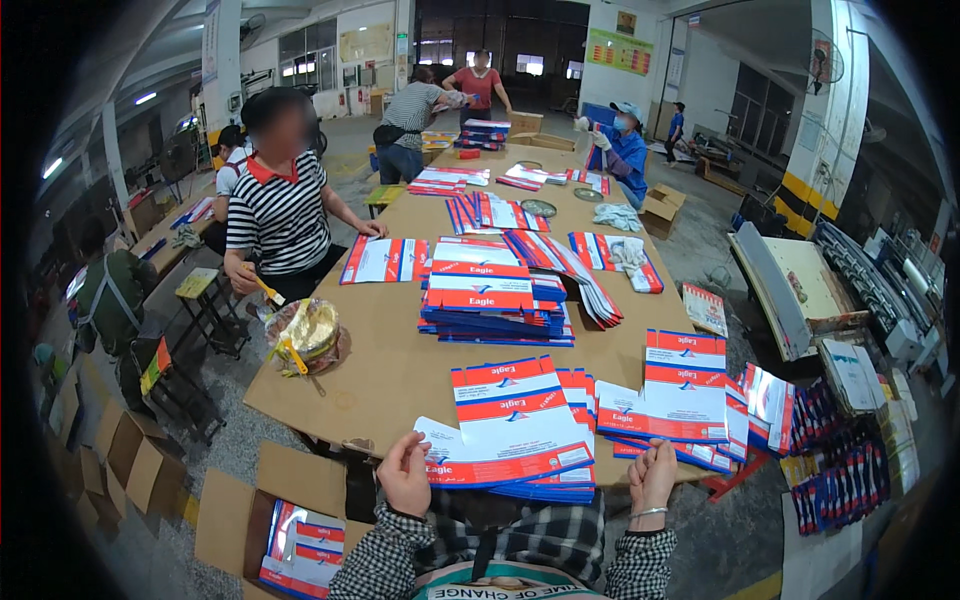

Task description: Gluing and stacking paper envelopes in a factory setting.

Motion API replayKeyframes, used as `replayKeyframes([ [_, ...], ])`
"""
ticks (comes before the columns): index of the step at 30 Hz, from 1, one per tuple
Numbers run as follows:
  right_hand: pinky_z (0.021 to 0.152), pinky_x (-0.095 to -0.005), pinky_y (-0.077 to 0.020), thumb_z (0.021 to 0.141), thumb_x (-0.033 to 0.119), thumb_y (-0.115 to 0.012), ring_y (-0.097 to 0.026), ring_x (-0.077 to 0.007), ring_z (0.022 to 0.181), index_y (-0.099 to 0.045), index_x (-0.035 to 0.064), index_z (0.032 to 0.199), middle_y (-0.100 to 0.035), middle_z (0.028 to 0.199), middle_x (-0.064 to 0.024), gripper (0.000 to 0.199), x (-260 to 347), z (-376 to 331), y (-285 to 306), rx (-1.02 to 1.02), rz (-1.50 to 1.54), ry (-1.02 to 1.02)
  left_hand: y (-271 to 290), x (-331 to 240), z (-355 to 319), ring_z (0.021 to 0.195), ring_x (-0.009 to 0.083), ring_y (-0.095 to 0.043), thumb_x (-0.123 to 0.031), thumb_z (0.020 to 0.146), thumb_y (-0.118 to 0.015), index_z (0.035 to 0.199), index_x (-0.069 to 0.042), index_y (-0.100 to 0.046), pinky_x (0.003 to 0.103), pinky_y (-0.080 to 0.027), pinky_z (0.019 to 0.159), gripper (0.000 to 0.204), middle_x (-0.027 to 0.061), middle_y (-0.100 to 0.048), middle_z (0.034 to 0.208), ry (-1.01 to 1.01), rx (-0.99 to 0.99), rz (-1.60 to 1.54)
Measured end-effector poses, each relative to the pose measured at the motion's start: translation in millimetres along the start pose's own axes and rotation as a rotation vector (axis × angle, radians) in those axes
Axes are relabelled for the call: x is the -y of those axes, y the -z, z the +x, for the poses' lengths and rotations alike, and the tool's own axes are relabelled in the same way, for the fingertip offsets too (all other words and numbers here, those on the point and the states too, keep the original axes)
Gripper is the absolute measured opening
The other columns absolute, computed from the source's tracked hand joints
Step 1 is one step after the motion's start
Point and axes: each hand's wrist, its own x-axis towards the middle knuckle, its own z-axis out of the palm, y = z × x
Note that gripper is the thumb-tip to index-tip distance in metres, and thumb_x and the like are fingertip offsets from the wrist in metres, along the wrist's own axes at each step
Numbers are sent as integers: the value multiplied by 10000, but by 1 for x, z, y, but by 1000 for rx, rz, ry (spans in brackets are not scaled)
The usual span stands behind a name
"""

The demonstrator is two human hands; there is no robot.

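Note:
Close in front of me lies a flat printed carton (515, 410), red, white and blue, on top of a small stack at the table's near edge. My left hand (405, 477) is closed at its left edge, fingers curled around the corner. To the right, a second flat carton (685, 385) of the same print lies askew over others. At its lower edge my right hand (652, 478) is closed, its fingertips against the cardboard; the exact grip is partly hidden.
A tall carton stack (490, 290) stands mid-table. A glue tub (305, 330) with brushes sits at the left edge, where a person in stripes (285, 210) holds a brush. An open box (290, 500) with cartons is at lower left. Folded bundles (835, 470) lie right.

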Motion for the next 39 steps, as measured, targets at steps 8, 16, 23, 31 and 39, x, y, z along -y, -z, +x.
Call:
replayKeyframes([
  [8,698,-414,-502,936,472,-368,-556,-245,811,-319,45,1275,-477,1043,-168,547,13,-1,12,-11,58,4,-13,-10,0,871,203,-631,10,861,-490,1050,79,-552,294,-504,770,211,150,-627,969,17,89,-44],
  [16,915,-480,-431,924,532,-325,-419,-392,1184,-177,-25,1371,-298,1342,-285,729,42,-57,26,-51,8,64,-53,-16,-10,897,215,-624,-11,864,-511,1093,82,-525,298,-503,785,247,168,-616,1011,62,427,-190],
  [23,885,-459,-458,932,471,-386,-516,-330,1064,-443,-60,1152,-511,1130,-234,578,61,-111,81,-314,100,185,-129,-39,-19,864,180,-623,-23,838,-555,1100,56,-544,288,-504,739,274,144,-618,995,-18,908,-175],
  [31,793,-376,-507,961,407,-345,-583,-257,926,-489,-70,1060,-571,1002,-186,508,66,-67,92,-425,29,125,-194,-27,4,757,124,-593,-44,816,-596,1080,25,-573,253,-483,676,274,85,-621,895,86,1051,-152],
  [39,759,-345,-500,949,421,-375,-590,-225,887,-518,-40,1068,-582,998,-158,498,73,-7,113,-304,87,-71,-249,-4,16,724,121,-602,-108,850,-585,1097,31,-567,243,-483,644,285,91,-632,806,171,1115,287],
])
